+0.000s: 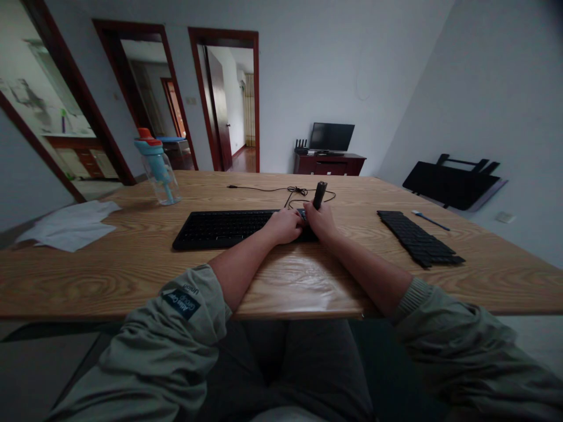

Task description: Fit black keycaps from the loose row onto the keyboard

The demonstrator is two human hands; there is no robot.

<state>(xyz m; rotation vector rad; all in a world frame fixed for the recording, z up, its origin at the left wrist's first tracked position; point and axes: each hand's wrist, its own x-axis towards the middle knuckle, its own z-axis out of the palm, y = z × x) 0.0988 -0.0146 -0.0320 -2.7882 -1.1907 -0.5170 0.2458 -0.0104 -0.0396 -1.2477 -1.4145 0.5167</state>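
A black keyboard (224,227) lies flat on the wooden table in front of me, its cable (264,189) loosely coiled behind it. My right hand (321,221) is closed around a black-handled tool (321,192) above the keyboard's right end. The handle's top sticks up out of the fist, while its working tip is hidden. Close against it, my left hand (288,227) rests on the keyboard with fingers curled together; whatever they may pinch is hidden. Loose black keycaps (417,237) lie in rows on the table to the right.
A small brush (431,220) lies beyond the keycaps. At the left are a clear bottle with a red and blue lid (152,146) and white paper tissues (70,225). The wooden table's (145,281) near edge runs just before my lap.
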